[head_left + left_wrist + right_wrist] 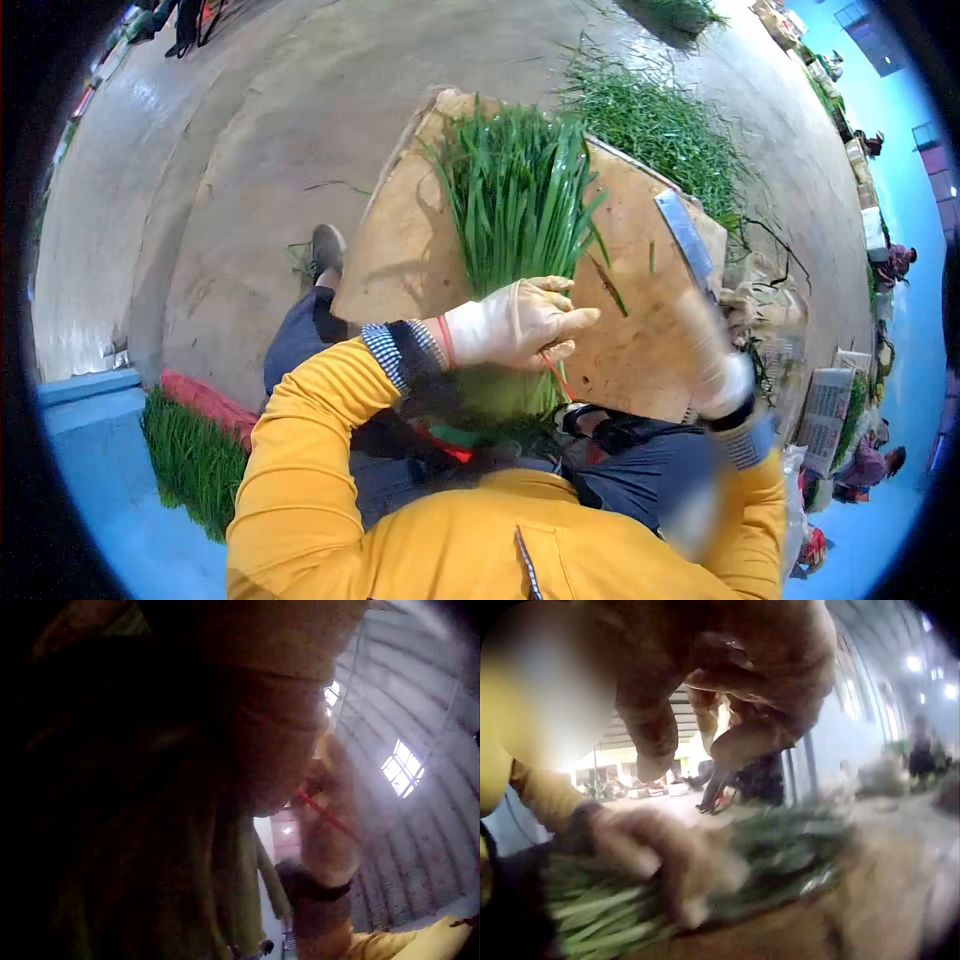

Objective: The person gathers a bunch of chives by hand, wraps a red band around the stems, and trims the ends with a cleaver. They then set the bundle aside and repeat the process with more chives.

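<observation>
A bunch of long, flat green chives lies across a wooden board. My gloved left hand grips it near its pale lower stalks, with a thin red tie trailing by the fingers. To the right, my gloved right hand is blurred over the board's edge, away from the bunch. The right wrist view shows its loosely bent fingers apart from the thumb, with nothing between them. The left wrist view is dark; a red strip crosses in front of an arm there.
A flat metal blade lies along the board's right edge. Loose green leaves are heaped on the floor behind it. More chives lie beside a red cloth at the left. Other people and crates line the right wall.
</observation>
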`<state>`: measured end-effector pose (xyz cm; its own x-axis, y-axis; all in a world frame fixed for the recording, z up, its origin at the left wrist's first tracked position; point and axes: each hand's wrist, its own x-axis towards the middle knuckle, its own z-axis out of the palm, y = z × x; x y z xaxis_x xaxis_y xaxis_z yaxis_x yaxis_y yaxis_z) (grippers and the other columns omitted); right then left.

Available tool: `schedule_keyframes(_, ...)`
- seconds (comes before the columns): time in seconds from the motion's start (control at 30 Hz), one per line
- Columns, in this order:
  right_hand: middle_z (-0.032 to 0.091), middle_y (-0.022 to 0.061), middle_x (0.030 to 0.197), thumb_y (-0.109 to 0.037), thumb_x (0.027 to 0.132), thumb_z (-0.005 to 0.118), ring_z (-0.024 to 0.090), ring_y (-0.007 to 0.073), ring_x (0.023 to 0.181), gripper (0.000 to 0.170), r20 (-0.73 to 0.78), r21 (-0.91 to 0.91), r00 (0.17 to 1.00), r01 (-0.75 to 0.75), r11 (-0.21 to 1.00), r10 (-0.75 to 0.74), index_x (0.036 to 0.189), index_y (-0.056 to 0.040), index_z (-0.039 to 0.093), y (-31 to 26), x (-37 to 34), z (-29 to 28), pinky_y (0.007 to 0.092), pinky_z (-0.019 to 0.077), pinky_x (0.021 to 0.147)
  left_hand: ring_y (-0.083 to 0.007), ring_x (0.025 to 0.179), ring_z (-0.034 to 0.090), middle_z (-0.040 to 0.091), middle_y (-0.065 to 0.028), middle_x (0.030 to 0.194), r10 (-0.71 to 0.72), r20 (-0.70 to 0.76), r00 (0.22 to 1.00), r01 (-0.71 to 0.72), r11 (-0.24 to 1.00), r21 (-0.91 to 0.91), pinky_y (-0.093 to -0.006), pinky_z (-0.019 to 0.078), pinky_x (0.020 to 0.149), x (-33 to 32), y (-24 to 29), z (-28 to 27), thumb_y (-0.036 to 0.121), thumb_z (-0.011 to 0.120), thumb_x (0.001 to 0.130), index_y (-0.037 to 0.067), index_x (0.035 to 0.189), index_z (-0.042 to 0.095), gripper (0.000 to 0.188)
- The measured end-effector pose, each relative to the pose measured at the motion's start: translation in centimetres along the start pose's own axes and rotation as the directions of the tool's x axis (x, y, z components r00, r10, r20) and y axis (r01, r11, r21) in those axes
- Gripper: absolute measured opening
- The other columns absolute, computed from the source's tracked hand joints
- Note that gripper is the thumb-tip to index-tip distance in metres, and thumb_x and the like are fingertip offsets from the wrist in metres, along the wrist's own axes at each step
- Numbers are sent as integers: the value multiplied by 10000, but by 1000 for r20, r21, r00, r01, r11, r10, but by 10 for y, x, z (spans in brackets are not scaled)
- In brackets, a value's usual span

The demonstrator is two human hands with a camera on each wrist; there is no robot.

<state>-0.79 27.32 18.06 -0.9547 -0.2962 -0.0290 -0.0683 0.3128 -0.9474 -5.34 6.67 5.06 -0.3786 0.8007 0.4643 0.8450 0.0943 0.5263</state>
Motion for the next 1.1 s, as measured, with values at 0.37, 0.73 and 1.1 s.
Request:
schedule_keyframes(0.37, 609, 109, 849, -25, 766, 643, 633, 268, 731, 231, 105, -138, 932, 358, 923, -346, 989, -84, 632, 81, -4, 80, 339, 523, 624, -285, 1404, 202, 263, -164, 1496, -346, -43, 937, 348, 936, 59, -388, 182, 1135, -49, 21, -109, 363, 846, 615, 21, 1454, 209, 1108)
schedule_keyframes(0.73, 608, 67, 870, 67, 805, 599, 619, 166, 745, 281, 85, 50, 983, 156, 986, -160, 1052, -62, 632, 83, -16, 84, 275, 510, 654, -364, 1337, 308, 335, -237, 1427, -254, 63, 965, 253, 967, 12, -392, 248, 1110, -18, 28, -91, 239, 826, 599, 7, 1445, 218, 1067)
schedule_keyframes(1.1, 624, 41, 928, 74, 880, 506, 582, 127, 815, 221, -170, 514, 982, 16, 858, 84, 1026, -64, 597, 107, -38, 79, 259, 489, 726, -329, 1056, 534, 532, -149, 1226, -52, 168, 984, 97, 957, -272, -369, 424, 933, 31, -4, 0, 300, 819, 611, 84, 1468, 181, 1090)
